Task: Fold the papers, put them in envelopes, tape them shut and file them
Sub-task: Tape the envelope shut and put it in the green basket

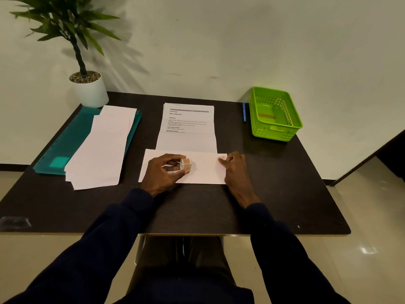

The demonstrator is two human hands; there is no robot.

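Note:
A white envelope (203, 172) lies flat on the dark table (197, 209) in front of me. My left hand (163, 172) grips a small roll of tape (185, 164) over the envelope's middle. My right hand (235, 170) rests at the envelope's right end, its fingertips pinching the tape's free end (221, 158) near the top right corner. Behind the envelope lies a stack of printed papers (187, 126), partly folded. A pile of white envelopes (103, 148) lies to the left on a teal folder (65, 145).
A green plastic basket (275, 116) stands at the back right with a blue pen (244, 112) beside it. A potted plant (88, 88) stands at the back left corner. The table's right edge drops to a shiny floor (361, 205).

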